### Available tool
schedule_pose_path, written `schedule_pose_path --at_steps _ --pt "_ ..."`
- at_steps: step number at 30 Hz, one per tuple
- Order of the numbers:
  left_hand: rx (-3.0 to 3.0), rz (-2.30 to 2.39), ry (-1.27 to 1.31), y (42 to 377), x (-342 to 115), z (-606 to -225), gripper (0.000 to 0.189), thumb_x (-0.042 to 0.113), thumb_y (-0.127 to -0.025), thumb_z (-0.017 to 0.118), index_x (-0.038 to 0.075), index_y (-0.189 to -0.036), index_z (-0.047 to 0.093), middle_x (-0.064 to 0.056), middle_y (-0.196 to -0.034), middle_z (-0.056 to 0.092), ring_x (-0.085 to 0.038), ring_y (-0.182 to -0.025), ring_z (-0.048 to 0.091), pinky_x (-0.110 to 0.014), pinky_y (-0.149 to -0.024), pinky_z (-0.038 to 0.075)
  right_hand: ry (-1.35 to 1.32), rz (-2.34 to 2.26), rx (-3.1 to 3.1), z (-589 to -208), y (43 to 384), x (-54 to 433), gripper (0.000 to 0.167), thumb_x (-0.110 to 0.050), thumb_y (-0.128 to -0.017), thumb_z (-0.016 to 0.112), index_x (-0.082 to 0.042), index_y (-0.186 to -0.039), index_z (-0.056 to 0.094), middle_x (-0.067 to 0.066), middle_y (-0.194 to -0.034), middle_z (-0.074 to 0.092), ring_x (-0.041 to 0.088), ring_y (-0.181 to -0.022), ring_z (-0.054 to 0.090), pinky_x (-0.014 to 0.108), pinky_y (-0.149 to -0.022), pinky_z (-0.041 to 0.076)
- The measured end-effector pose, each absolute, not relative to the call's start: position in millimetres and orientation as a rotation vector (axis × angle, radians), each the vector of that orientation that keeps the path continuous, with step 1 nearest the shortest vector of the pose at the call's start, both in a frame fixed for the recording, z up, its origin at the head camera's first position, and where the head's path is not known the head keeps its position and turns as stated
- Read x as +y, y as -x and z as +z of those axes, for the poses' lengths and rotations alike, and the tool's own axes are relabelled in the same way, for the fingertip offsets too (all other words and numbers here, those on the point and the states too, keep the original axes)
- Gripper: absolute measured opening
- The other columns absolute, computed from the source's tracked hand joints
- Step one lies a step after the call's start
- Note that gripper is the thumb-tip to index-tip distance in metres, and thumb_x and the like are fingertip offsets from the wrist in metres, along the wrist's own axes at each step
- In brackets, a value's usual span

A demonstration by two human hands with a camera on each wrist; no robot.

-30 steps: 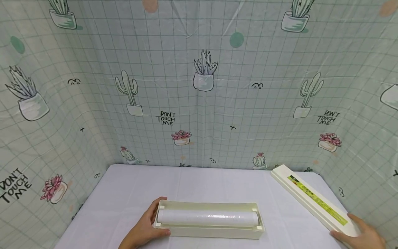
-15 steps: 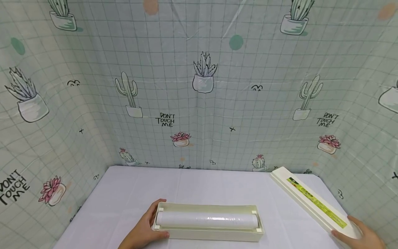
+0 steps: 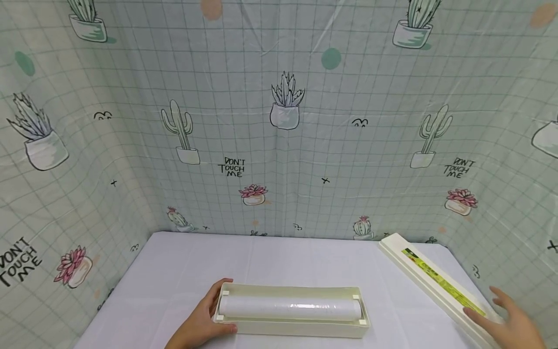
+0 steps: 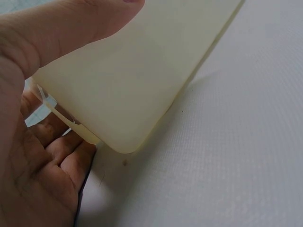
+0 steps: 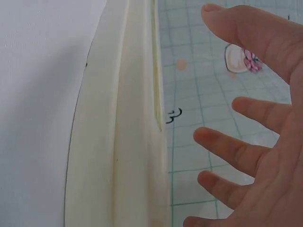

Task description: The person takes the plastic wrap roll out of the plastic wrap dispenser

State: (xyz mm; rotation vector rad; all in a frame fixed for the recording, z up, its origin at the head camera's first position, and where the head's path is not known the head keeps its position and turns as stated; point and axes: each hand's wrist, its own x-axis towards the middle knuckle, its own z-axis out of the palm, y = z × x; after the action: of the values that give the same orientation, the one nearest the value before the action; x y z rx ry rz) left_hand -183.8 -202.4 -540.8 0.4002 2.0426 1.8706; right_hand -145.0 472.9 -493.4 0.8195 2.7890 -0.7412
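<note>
A long cream plastic box (image 3: 301,328) without its lid lies near the front of the table, and a roll of clear plastic wrap (image 3: 289,307) rests inside it. My left hand (image 3: 202,315) grips the box's left end, thumb on the front wall and fingers round the back; in the left wrist view the thumb (image 4: 71,33) presses the wall. To the right, the cream lid (image 3: 429,286) with a yellow-green label (image 3: 444,281) lies slantwise on the table. My right hand (image 3: 510,320) hovers over the lid's near end, fingers spread and apart from it in the right wrist view.
A white cloth covers the table (image 3: 183,261). Grid-patterned fabric (image 3: 305,155) printed with cacti rises at the back and both sides. The lid's far end reaches the table's back edge, near the right corner.
My right hand has let go of the lid, its fingers spreading and lifting off the near end. The left hand, the box and the lid have stayed in place.
</note>
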Motion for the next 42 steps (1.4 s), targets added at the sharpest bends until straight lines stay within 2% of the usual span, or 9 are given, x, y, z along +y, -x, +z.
schedule_pose_path --at_steps 3,8,12,18,25,32,42 --pt "2.04 1.881 -0.401 185 -203 -541 0.102 0.008 -0.084 0.085 0.012 -0.162 0.019 -0.02 -0.158 0.036 -0.009 -0.124 0.057 -0.025 -0.097 0.052 -0.766 -0.716 2.881 -485 150 459 0.122 -0.067 -0.089 0.068 0.013 -0.156 0.006 0.048 -0.144 0.028 0.065 -0.126 0.035 0.075 -0.1 0.037" --pt "2.033 1.879 -0.409 185 -204 -543 0.102 0.008 -0.084 0.084 0.01 -0.161 0.018 -0.021 -0.157 0.036 -0.011 -0.124 0.056 -0.026 -0.097 0.052 -0.482 -0.691 3.145 -478 152 445 0.109 -0.059 -0.092 0.069 0.015 -0.154 0.019 0.048 -0.137 0.039 0.064 -0.118 0.044 0.075 -0.09 0.04" --pt "2.031 1.873 -0.423 186 -203 -544 0.102 0.008 -0.084 0.084 0.01 -0.161 0.018 -0.021 -0.156 0.037 -0.01 -0.123 0.056 -0.026 -0.096 0.052 -0.334 -0.727 3.286 -475 151 436 0.103 -0.052 -0.091 0.072 0.012 -0.155 0.024 0.048 -0.135 0.045 0.063 -0.116 0.046 0.073 -0.087 0.04" --pt "2.052 1.868 -0.425 187 -204 -545 0.102 0.007 -0.083 0.085 0.01 -0.161 0.018 -0.021 -0.158 0.036 -0.006 -0.124 0.056 -0.023 -0.097 0.05 -0.13 -0.841 3.393 -469 152 416 0.094 -0.04 -0.088 0.079 0.009 -0.154 0.032 0.045 -0.133 0.051 0.06 -0.114 0.048 0.068 -0.088 0.036" --pt "2.066 1.864 -0.437 185 -203 -544 0.103 0.008 -0.082 0.085 0.01 -0.161 0.019 -0.021 -0.157 0.037 -0.007 -0.123 0.056 -0.023 -0.097 0.051 0.012 -0.917 3.371 -469 158 382 0.094 -0.035 -0.084 0.084 0.007 -0.153 0.036 0.042 -0.133 0.054 0.054 -0.117 0.05 0.061 -0.088 0.036" --pt "2.068 1.869 -0.444 185 -202 -544 0.103 0.007 -0.082 0.086 0.01 -0.161 0.02 -0.021 -0.156 0.038 -0.008 -0.122 0.057 -0.024 -0.097 0.051 0.221 -1.014 3.346 -472 162 350 0.092 -0.03 -0.081 0.088 0.006 -0.151 0.041 0.034 -0.14 0.054 0.051 -0.125 0.049 0.066 -0.096 0.036" --pt "2.062 1.864 -0.412 186 -202 -543 0.103 0.008 -0.082 0.086 0.011 -0.161 0.019 -0.02 -0.157 0.037 -0.007 -0.124 0.056 -0.023 -0.097 0.051 0.356 -1.075 3.253 -469 164 304 0.087 -0.03 -0.082 0.088 -0.001 -0.151 0.044 0.025 -0.14 0.059 0.044 -0.127 0.054 0.065 -0.095 0.043"
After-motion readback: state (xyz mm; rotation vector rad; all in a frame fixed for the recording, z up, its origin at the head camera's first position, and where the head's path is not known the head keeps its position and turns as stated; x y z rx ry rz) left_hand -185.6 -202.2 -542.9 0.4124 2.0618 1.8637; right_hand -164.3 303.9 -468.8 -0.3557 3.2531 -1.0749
